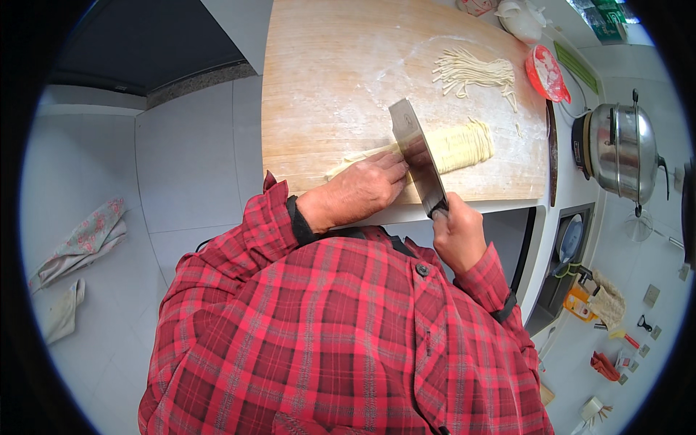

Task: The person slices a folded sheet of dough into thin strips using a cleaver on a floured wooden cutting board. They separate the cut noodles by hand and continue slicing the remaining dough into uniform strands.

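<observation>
My right hand [459,234] grips the dark handle of a broad cleaver [421,155]. Its blade stands across a long folded strip of dough [375,152] on a floured wooden board [321,81]. My left hand [361,187] presses the uncut part of that dough from above, fingertips close beside the blade. To the right of the blade, the strip is sliced into thin noodles [462,145] that still lie side by side. A loose bundle of cut noodles [474,70] rests farther back on the board. The left fingertips are partly hidden.
A red bowl with flour [547,73] stands at the board's right edge. Beyond it are a white lidded pot [521,20] and a steel pot [625,151] on an electric cooker. A sink [565,266] holding a pan lies to the right. Cloths [87,239] hang at left.
</observation>
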`<act>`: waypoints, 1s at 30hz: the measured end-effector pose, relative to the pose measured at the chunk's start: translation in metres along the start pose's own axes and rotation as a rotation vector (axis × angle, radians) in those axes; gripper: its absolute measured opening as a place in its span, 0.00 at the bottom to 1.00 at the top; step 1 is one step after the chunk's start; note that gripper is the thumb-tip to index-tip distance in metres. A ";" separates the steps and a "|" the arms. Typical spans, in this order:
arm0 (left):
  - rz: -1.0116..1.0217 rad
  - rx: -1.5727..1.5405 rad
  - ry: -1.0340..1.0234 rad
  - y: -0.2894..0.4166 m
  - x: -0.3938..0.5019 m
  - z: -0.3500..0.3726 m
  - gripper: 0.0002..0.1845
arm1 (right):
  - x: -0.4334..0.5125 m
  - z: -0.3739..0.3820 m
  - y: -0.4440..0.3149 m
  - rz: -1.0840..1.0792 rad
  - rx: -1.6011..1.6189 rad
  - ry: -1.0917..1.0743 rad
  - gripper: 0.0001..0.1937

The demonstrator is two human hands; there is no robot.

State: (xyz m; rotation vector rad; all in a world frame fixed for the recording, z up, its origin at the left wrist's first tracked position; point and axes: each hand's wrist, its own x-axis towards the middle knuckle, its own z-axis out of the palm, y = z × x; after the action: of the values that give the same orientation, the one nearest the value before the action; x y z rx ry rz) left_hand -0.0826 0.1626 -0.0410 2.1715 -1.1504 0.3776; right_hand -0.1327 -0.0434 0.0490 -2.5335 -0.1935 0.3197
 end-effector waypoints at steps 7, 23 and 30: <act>-0.042 -0.068 -0.130 0.000 -0.003 -0.002 0.17 | 0.054 0.031 0.001 -0.148 -0.028 0.168 0.09; -0.013 -0.030 -0.022 0.000 -0.004 -0.002 0.13 | 0.004 0.006 0.004 -0.072 -0.022 0.056 0.09; -0.048 -0.087 -0.126 0.001 -0.006 -0.004 0.18 | 0.055 0.034 -0.003 -0.169 -0.033 0.193 0.08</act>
State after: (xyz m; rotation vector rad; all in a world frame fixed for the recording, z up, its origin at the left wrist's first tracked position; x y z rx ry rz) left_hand -0.0868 0.1691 -0.0409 2.1679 -1.1577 0.1683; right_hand -0.0895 -0.0114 0.0130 -2.5400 -0.3375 0.0050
